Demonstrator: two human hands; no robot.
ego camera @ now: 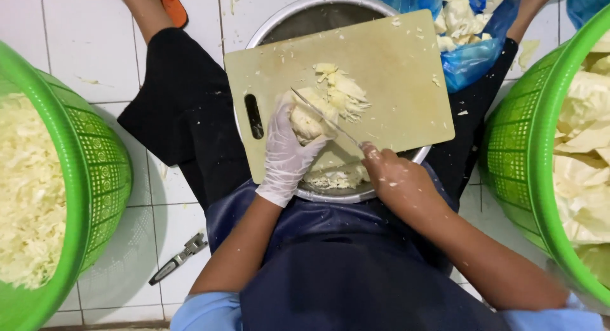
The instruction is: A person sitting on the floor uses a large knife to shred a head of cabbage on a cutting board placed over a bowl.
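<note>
Seated person, cutting board (pixel 394 70) laid across a steel bowl (pixel 305 16) on the lap, so cut bits can drop over the board's near edge into the bowl; some shreds (pixel 337 177) already lie in the bowl just below that edge. Left hand (pixel 286 150), in a thin white glove, is clamped down on a cabbage chunk (pixel 308 121) near the board's near-left part, next to the handle slot, fingers curled over it to pin it for the blade. Right hand (pixel 391 175), bare and flecked with cabbage, is clenched round the handle of a knife (pixel 324 118) at the board's near edge; the thin blade runs diagonally up-left across the chunk, beside the gloved fingers. Loose cut slices (pixel 343 89) sit at board centre, just beyond the chunk. Left of the board, well apart, a green basket (pixel 95 178) full of shredded cabbage; right of the board another green basket (pixel 521 134) with big whole leaves, raw stock kept on the knife side. Beyond the board's far-right corner, a blue plastic bag (pixel 470 61) with pale cabbage pieces. A small dark-handled tool (pixel 178 260) lies on the white tile floor (pixel 82 45) near-left of the board, untouched
</note>
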